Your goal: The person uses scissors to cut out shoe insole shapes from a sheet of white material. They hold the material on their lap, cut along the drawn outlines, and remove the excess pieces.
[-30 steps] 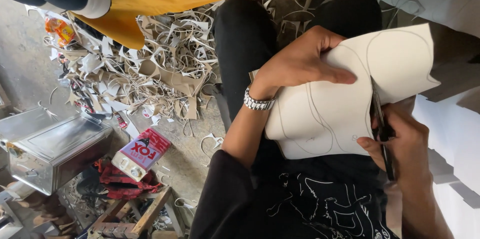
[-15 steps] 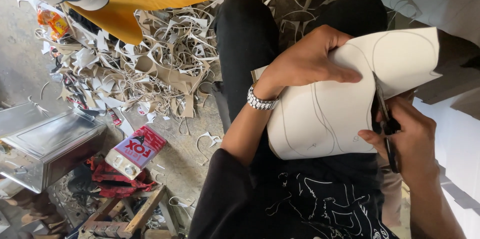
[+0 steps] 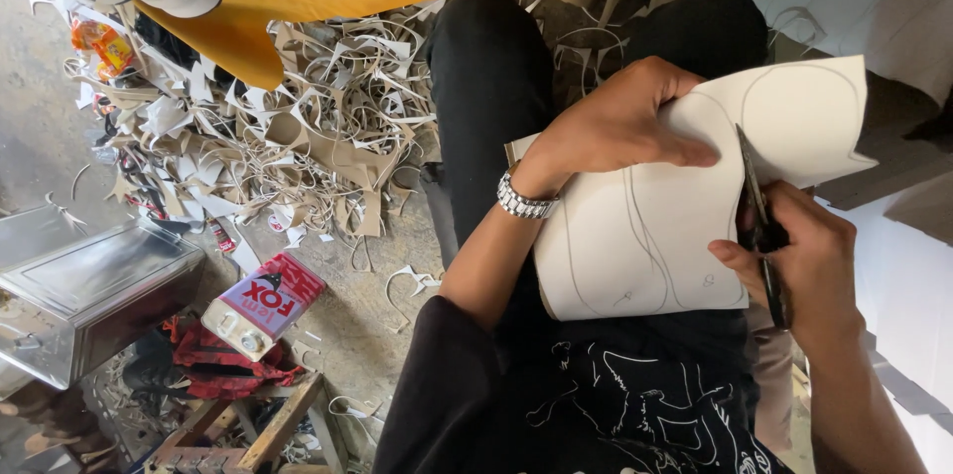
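I sit in a rough cutting workshop: heaped offcut strips (image 3: 298, 127) cover the concrete floor (image 3: 377, 325), beside them a metal box (image 3: 89, 285).

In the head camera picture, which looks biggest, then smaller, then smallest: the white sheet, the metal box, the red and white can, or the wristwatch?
1. White sheet
2. Metal box, partly cut off by the picture's edge
3. Red and white can
4. Wristwatch

The sheet is nearer the camera than the box, so their true sizes may differ.
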